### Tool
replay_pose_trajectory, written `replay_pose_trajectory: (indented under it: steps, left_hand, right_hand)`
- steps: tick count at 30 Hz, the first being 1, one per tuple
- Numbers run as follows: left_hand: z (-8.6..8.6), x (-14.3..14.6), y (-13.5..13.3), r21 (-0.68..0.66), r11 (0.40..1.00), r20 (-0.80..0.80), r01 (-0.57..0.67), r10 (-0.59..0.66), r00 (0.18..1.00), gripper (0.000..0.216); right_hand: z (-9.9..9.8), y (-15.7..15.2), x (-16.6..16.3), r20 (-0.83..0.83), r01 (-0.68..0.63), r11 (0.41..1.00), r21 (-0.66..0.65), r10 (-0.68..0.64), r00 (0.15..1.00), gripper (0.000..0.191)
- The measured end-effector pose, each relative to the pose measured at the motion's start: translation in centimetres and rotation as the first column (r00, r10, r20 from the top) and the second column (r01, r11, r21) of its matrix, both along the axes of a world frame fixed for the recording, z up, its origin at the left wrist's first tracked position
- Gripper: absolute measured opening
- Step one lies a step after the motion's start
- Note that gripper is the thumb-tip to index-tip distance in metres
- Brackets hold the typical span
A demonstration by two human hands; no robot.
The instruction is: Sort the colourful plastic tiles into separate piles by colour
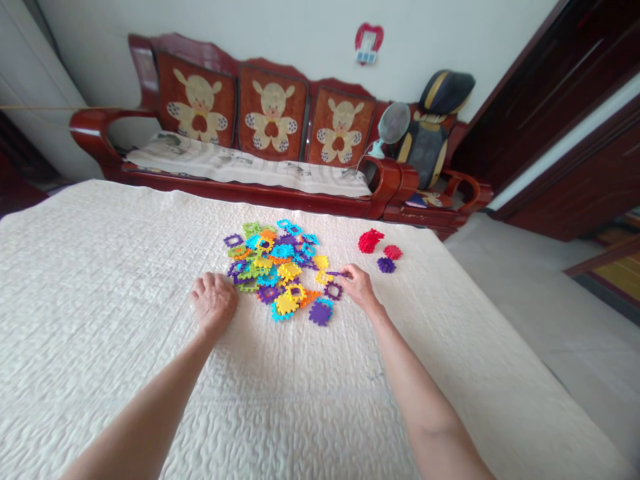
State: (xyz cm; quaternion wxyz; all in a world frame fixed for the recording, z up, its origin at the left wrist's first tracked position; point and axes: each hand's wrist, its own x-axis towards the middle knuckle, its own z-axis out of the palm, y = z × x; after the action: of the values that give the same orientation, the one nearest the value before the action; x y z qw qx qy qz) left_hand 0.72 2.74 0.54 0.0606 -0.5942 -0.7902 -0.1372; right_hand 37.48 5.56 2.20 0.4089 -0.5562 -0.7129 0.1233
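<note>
A mixed heap of notched plastic building pieces (284, 252) in green, blue, yellow, orange and purple lies on a white quilted cover. My right hand (358, 285), at the heap's right side, pinches a thin purple piece (337, 273) seen edge-on. Just below it are a purple frame-shaped piece (333, 291) and a solid purple square piece (321, 313) lying over a blue one. On the heap's left, my left hand (215, 303) rests palm down on the cover, fingers slightly apart, holding nothing that shows.
Right of the heap sit a red pile (370, 241), a smaller red pile (393, 252) and a dark purple pile (387, 265). Beyond the white quilted cover (125, 267) stands a wooden sofa (250, 183) with bear-patterned cushions and a small fan (394, 123).
</note>
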Motion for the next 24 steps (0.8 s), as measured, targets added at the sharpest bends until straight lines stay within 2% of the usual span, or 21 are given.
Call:
replay_pose_trajectory:
  steps: [2, 5, 7, 9, 12, 16, 21, 24]
  left_hand:
    - [-0.1, -0.1, 0.1, -0.01, 1.0, -0.006, -0.006, 0.006, 1.0, 0.036]
    - [-0.2, -0.1, 0.2, -0.008, 1.0, 0.003, -0.009, 0.009, 1.0, 0.036]
    - [-0.2, -0.1, 0.2, -0.002, 1.0, 0.018, -0.007, 0.007, 1.0, 0.036]
    - [-0.3, -0.1, 0.2, 0.002, 1.0, 0.031, -0.004, 0.004, 1.0, 0.036]
    - [-0.3, -0.2, 0.3, 0.01, 1.0, 0.038, -0.008, 0.008, 0.999, 0.035]
    - [-0.3, -0.2, 0.3, 0.022, 1.0, 0.039, -0.007, 0.007, 0.999, 0.036]
    - [-0.3, -0.1, 0.1, 0.035, 0.999, 0.038, -0.001, 0.0, 0.999, 0.035]
    - [-0.4, -0.1, 0.2, 0.043, 0.999, 0.048, 0.001, -0.003, 0.999, 0.035]
  right_hand:
    - [-0.9, -0.4, 1.4, -0.027, 0.021, 1.0, 0.003, -0.021, 0.999, 0.011]
    - [-2.2, -1.0, 2.6, -0.047, -0.039, 0.999, -0.029, 0.038, 0.998, 0.018]
    - [-2.7, -1.5, 3.1, -0.039, -0.089, 0.995, -0.047, 0.087, 0.995, 0.026]
    - [-2.8, -2.0, 3.5, -0.022, -0.077, 0.996, -0.044, 0.076, 0.997, 0.037]
    - [-2.6, -3.0, 3.8, 0.007, 0.099, 0.991, -0.093, -0.098, 0.995, 0.047]
    - [-1.9, -4.7, 2.0, 0.123, 0.425, 0.876, -0.229, -0.407, 0.905, 0.037]
    - [-0.5, -5.5, -2.6, 0.318, 0.57, 0.779, -0.263, -0.488, 0.813, 0.062]
    - [0.0, -5.3, -3.9, 0.35, 0.601, 0.744, -0.29, -0.502, 0.791, 0.063]
